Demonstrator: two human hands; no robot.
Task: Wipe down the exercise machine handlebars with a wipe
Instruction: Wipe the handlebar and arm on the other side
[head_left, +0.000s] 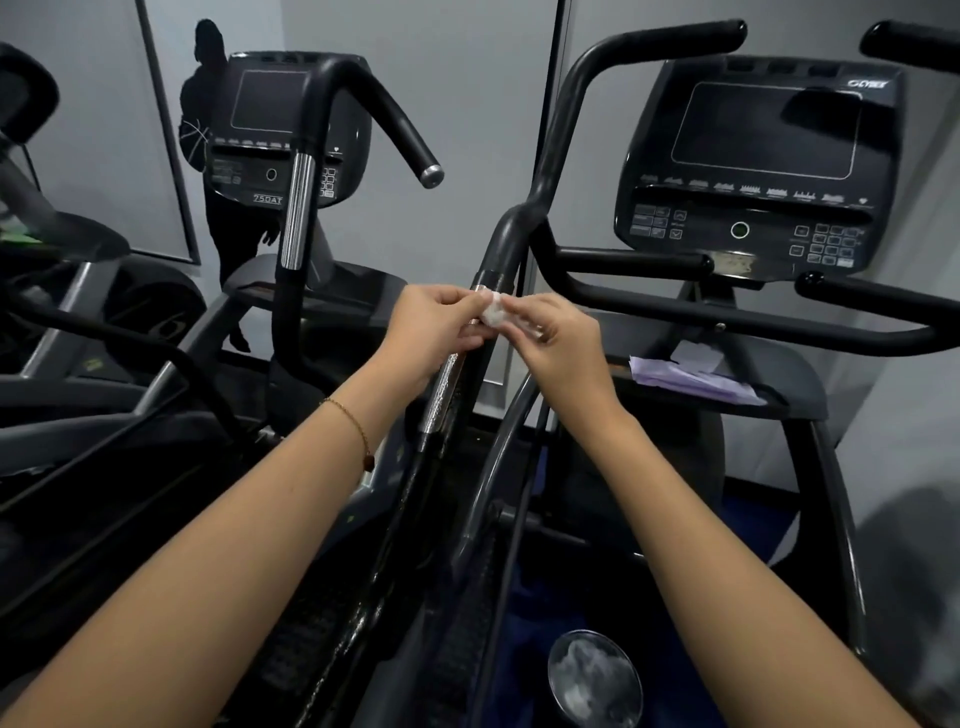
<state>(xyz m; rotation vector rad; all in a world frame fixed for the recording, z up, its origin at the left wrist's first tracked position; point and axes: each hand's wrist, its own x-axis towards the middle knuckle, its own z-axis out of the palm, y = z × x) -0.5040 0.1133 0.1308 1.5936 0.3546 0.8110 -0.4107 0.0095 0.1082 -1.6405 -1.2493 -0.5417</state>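
Wipe: a small white wad (493, 312) just above the middle of the view, held in front of the handlebar (511, 244), near where the black tube meets the chrome grip section (445, 384). I cannot tell whether it touches the bar.
Left hand: (434, 325) at 9 o'clock of the wipe, thumb and curled fingertips pinching its left edge.
Right hand: (558, 338) at 3 o'clock of the wipe, pinching its right edge.
Likely step: opening out the bunched wipe before it goes on the bar.
Risk, tearing: two opposed pinches on so small a piece could rip it if pulled hard.
Risk, dropping: if either pinch slips, the wipe falls toward 6 o'clock into the dark frame below, which is awkward to reach.
Risk, thin coverage: left wadded, it would touch only a narrow strip, and the bar's run toward 12 o'clock could be missed.
Risk, snagging: the bracelet (358, 426) on the left wrist may scrape the chrome on a long stroke.
Fallback: a purple pack (691, 382) lies at 3 o'clock on the machine's shelf.
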